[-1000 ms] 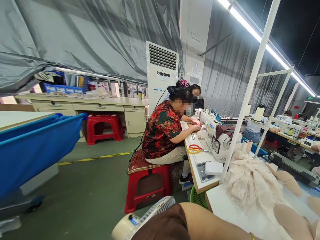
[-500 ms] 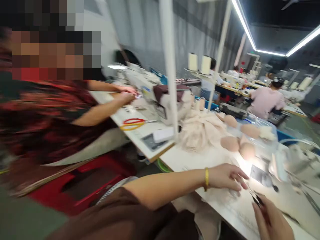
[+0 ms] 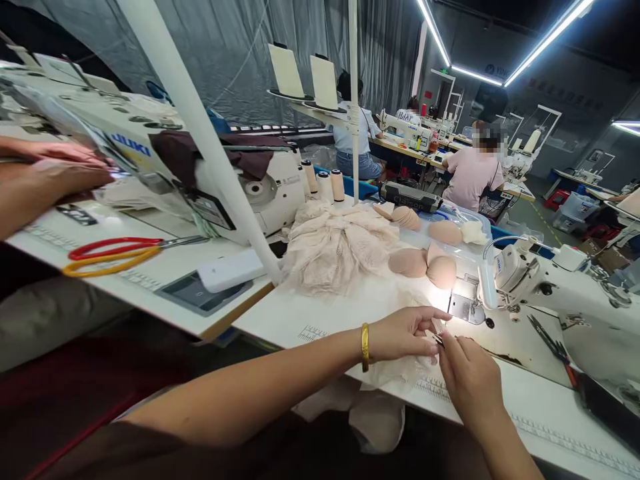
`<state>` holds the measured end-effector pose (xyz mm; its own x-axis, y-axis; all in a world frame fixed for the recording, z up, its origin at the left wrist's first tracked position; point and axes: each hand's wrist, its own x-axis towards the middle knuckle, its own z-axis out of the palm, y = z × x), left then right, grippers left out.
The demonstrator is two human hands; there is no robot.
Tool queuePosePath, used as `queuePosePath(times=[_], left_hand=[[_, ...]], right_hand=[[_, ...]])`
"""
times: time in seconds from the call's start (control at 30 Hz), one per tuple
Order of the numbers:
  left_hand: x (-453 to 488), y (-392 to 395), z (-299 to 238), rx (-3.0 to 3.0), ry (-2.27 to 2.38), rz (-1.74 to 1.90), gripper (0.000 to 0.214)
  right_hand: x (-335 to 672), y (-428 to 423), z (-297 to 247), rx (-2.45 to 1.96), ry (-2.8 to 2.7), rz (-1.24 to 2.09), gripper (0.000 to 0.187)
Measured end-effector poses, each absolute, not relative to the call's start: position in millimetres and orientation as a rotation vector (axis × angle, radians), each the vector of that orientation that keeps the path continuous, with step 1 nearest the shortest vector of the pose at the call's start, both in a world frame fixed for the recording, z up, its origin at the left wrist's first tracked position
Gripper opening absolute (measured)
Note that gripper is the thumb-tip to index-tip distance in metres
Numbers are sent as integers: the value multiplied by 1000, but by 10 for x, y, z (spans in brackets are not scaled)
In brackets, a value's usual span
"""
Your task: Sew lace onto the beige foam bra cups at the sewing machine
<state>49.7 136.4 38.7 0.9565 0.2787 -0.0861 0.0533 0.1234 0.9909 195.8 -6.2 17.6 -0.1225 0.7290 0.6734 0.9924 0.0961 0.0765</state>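
Note:
My left hand [image 3: 406,335], with a gold bracelet [image 3: 365,347] at the wrist, is closed in a pinch on thin sheer beige fabric [image 3: 397,373] that drapes over the front edge of the white table. Right beside it, my right hand [image 3: 473,377] grips small thread snips [image 3: 439,340]. Only their tips show between my fingers, close to the left fingertips. Just beyond both hands is the lit metal plate [image 3: 465,308] of a sewing machine [image 3: 565,280]. Several beige molded bra cups [image 3: 407,263] and a heap of cream lace [image 3: 340,250] lie behind.
A white post [image 3: 200,140] rises at the table's left corner. On the neighbouring table are red-and-yellow scissors [image 3: 115,255], a white box-like object [image 3: 233,270] and a co-worker's hands [image 3: 55,173] at another machine. Dark scissors [image 3: 550,340] lie at right. Thread cones [image 3: 324,187] stand behind.
My view has swung to the right, toward the sewing machine. My hands, apart before, now meet, with the snips' tips at my left fingers. The co-worker has mostly left the view.

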Motion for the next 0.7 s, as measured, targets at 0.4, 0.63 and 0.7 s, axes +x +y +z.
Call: queuePosePath(times=[0.4, 0.63, 0.7], left_hand=[[-174, 2112, 1239, 2571, 872, 925, 46], [825, 1777, 818, 2383, 410, 432, 36], [1006, 1718, 778, 2327, 414, 412, 35]], right_hand=[[3049, -754, -132, -2090, -1676, -783, 48], [2564, -485, -32, -1854, -1634, -129, 32], [2370, -388, -46, -1837, -1600, 109, 30]])
